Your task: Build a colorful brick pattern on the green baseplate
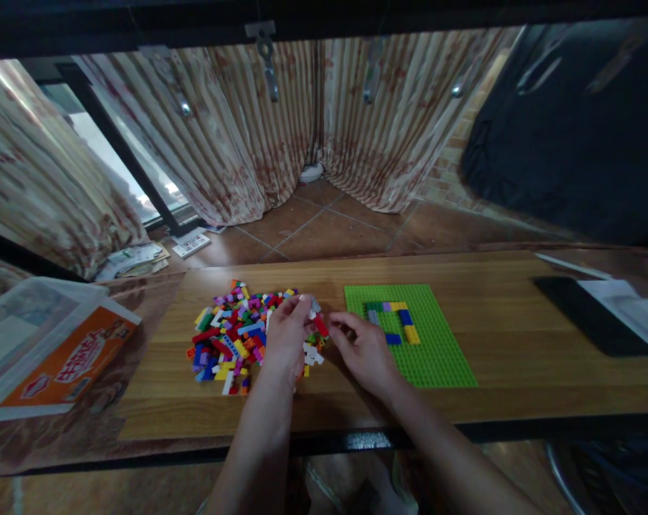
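Observation:
My left hand (285, 335) is closed in a pinch, raised over the right side of a pile of loose toy bricks (242, 347). Between its fingertips are a few small bricks, grey and white at the top and a red brick (321, 326) below. Close by on the right, my right hand (364, 350) has its fingers curled with the tips beside the red brick; what they hold, if anything, is hidden. Partly behind that hand lies a green baseplate (442, 357). On it, green, purple, yellow, blue and grey bricks (406, 317) form a rectangular outline.
The wooden table (517, 336) carries a black flat pad (586, 315) and white papers (629, 307) at the right. A translucent plastic box (39, 307) with an orange label stands at the left. A dark bar with hanging metal clips crosses above, before striped curtains (217, 143).

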Demonstrator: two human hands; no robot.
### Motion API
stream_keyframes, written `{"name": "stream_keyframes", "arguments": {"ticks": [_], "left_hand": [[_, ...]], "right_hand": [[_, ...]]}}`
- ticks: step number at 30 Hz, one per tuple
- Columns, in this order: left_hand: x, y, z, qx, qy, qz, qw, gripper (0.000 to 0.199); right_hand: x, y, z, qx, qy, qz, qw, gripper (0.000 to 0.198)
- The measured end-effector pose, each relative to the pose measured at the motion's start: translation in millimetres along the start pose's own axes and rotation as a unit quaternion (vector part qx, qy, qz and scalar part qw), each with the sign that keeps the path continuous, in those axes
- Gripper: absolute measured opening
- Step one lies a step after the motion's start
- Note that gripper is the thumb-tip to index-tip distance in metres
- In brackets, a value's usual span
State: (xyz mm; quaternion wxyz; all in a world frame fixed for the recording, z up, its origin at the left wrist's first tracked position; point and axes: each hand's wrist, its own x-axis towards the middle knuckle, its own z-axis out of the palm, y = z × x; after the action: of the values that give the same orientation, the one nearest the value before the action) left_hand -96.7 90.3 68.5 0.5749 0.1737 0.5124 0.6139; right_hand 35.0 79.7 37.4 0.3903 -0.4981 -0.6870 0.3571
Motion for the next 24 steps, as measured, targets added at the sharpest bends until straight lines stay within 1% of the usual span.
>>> {"name": "stream_keyframes", "arguments": {"ticks": [2,3,6,9,12,14,17,19,21,24], "left_hand": [[0.4,-0.5,-0.4,-0.002,0.001,0.01,1.0,0.044],[0.9,-1.4,-0.6,-0.002,0.002,0.016,1.0,0.044],[3.2,-5.2,-1.1,-0.012,0.011,0.034,0.999,0.041],[4.8,-7.9,-0.8,-0.033,0.015,0.043,0.998,0.038],[4.1,-6.9,0.1,-0.046,0.008,0.033,0.998,0.037],[2.6,-4.7,0.8,-0.052,0.0,0.019,0.998,0.038],[0.3,-1.9,1.8,-0.06,-0.019,0.015,0.998,0.04],[-0.5,-1.9,2.2,-0.048,-0.033,0.032,0.998,0.04],[-0.3,-3.4,2.2,-0.014,-0.045,0.061,0.997,0.038],[1.1,-7.3,1.2,0.079,-0.053,0.113,0.989,0.029]], "right_hand": [[0.8,0.6,-1.8,0.041,0.035,0.01,0.999,0.022],[0.9,0.4,-2.6,0.064,0.042,0.014,0.997,0.024],[-0.1,-1.8,-3.4,0.114,0.024,0.019,0.993,0.027],[-1.7,-3.6,-1.0,0.106,0.017,0.012,0.994,0.028],[-1.7,-1.8,2.4,0.094,0.04,0.004,0.995,0.021],[-0.7,0.6,3.7,0.113,0.055,0.006,0.992,0.019],[1.5,3.9,3.5,0.156,0.073,0.026,0.985,0.022],[2.8,5.2,2.7,0.174,0.081,0.041,0.981,0.024],[3.8,5.8,1.9,0.18,0.089,0.049,0.978,0.026],[4.2,4.7,0.8,0.174,0.102,0.05,0.978,0.027]]}}
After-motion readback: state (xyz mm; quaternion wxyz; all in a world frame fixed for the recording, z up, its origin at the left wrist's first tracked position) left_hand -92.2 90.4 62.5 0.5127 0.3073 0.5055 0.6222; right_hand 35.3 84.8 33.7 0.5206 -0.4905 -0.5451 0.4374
